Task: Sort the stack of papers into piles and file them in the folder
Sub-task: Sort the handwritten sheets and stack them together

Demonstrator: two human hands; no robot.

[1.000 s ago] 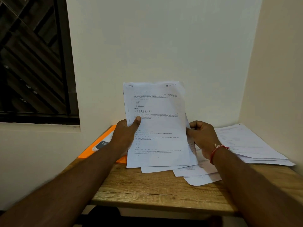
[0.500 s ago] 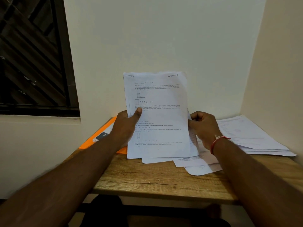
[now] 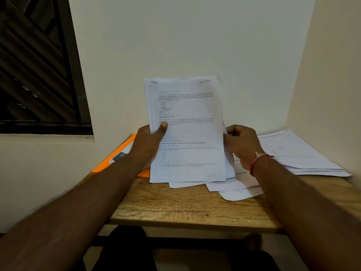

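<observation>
I hold a thin stack of printed white papers [image 3: 187, 130] upright over the wooden table; its front sheet is headed "SECTION 6". My left hand [image 3: 148, 145] grips the stack's left edge, thumb pressed on the front sheet. My right hand [image 3: 241, 145] pinches the right edge, fingers curled behind the sheets. An orange folder [image 3: 117, 153] lies flat at the table's back left, partly hidden by my left hand. A pile of papers [image 3: 297, 153] rests at the right. A few loose sheets [image 3: 240, 188] lie under my right wrist.
The small wooden table [image 3: 187, 204] stands in a corner, with a wall behind and another close on the right. A dark window [image 3: 37, 65] is on the left wall. Bare wood shows along the table's front edge.
The held stack and both hands keep the same grip. The view has shifted slightly, so the papers appear a little higher against the wall.
</observation>
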